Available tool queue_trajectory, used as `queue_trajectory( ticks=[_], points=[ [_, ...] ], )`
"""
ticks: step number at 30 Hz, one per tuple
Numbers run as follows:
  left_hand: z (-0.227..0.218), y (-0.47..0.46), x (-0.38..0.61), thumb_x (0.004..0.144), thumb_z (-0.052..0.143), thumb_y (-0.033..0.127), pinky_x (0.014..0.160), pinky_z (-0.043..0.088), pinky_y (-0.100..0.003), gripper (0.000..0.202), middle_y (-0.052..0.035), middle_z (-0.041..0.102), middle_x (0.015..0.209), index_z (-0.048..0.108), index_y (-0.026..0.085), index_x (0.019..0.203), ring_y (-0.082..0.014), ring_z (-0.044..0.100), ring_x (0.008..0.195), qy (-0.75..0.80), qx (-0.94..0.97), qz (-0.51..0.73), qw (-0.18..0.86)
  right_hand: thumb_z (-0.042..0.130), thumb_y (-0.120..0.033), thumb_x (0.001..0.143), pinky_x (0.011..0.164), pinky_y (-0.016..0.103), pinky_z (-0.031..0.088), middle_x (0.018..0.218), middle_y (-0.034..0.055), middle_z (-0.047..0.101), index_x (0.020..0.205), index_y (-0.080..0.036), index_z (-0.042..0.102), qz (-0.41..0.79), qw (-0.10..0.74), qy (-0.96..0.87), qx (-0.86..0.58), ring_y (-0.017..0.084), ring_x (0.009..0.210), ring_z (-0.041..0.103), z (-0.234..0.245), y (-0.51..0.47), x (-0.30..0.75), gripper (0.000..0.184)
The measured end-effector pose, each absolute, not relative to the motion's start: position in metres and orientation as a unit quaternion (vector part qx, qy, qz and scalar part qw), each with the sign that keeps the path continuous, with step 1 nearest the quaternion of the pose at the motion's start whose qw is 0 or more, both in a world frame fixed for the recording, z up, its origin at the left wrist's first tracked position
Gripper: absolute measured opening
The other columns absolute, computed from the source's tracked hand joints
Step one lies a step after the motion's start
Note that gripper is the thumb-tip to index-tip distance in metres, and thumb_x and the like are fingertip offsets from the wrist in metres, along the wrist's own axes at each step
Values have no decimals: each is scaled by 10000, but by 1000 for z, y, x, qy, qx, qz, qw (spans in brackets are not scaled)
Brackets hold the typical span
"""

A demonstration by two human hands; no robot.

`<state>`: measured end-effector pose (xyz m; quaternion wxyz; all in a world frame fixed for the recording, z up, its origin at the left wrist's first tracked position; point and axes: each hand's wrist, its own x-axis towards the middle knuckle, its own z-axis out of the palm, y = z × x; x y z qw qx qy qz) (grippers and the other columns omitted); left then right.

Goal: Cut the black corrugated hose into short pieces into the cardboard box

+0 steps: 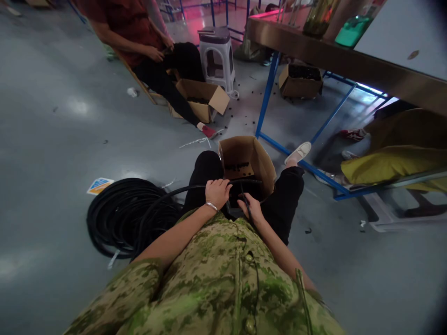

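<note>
My left hand is closed around a black hose, which runs in from a large coil on the floor at my left. The hose's free end reaches past my fingers over an open cardboard box between my legs. My right hand grips a dark slim tool, whose tip points up near the hose; its exact kind is too dark to make out. Small black pieces lie inside the box.
Ahead sits a person beside another cardboard box and a plastic stool. A table with blue legs stands to the right, with a further box beneath it. Black bits are scattered on the floor.
</note>
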<state>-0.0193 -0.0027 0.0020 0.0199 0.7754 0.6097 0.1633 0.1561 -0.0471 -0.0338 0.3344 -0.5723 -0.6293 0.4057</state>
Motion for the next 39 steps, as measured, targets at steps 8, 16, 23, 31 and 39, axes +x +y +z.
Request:
queue_trajectory(
  ticks=[8,16,23,31,39],
  points=[
    [2,-2,-20,973,369,377,811,307,-409,348,-109,665,889,661,194,1025,-251,577,854,615,770,168,24,556,-421,840,624,250,472,761,18,693,1022,-228,659,409,330,-628,-574,190,702,641,-33,-47,156,284],
    [2,-2,-18,968,377,375,804,302,-414,336,-112,652,876,662,203,1017,-255,572,853,607,777,166,31,541,-418,843,634,257,482,743,21,688,1029,-221,664,414,337,-624,-571,189,698,640,-32,-47,155,297],
    [2,-4,-17,975,365,381,801,299,-410,351,-107,656,877,660,195,1017,-250,568,843,602,782,160,20,506,-421,866,617,243,477,713,26,673,1017,-201,652,412,344,-619,-573,178,666,634,-36,-47,152,304],
    [4,-5,-16,972,363,368,809,298,-414,343,-110,655,876,659,205,1025,-250,562,847,596,787,157,26,506,-426,874,630,251,489,736,32,690,1025,-207,646,406,349,-616,-578,187,688,651,-37,-48,152,301],
    [5,-6,-15,976,361,376,814,296,-413,346,-109,666,882,659,206,1026,-252,563,848,590,793,152,19,477,-440,890,613,246,464,703,30,673,1030,-209,647,390,337,-626,-585,182,642,636,-39,-48,151,319]
  ],
)
